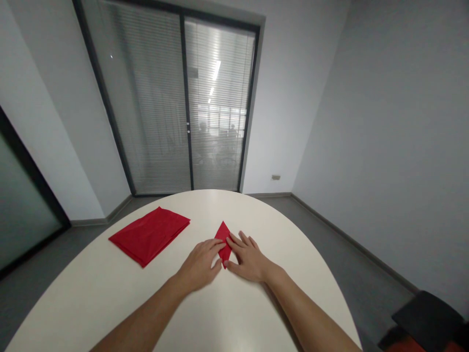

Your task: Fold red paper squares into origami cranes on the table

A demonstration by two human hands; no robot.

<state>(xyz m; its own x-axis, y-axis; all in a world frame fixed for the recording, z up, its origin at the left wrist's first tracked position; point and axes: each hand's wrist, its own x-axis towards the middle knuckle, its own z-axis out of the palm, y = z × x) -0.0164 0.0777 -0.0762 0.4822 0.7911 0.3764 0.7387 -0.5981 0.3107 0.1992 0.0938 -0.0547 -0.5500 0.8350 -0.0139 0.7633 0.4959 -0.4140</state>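
A small red folded napkin (pixel 223 234), shaped like a narrow diamond, lies on the white round table (pixel 205 313). My left hand (pixel 201 264) rests on the table at its left edge, fingers stretched out and touching the fold. My right hand (pixel 247 256) lies flat on its right side, fingers spread, fingertips pressing the red piece. Part of the napkin is hidden between the two hands.
A stack of flat red napkins (pixel 149 234) lies on the table to the left, well apart from my hands. A glass door with blinds (pixel 186 102) stands behind the table. A dark chair (pixel 428 318) sits at the lower right, past the table's edge.
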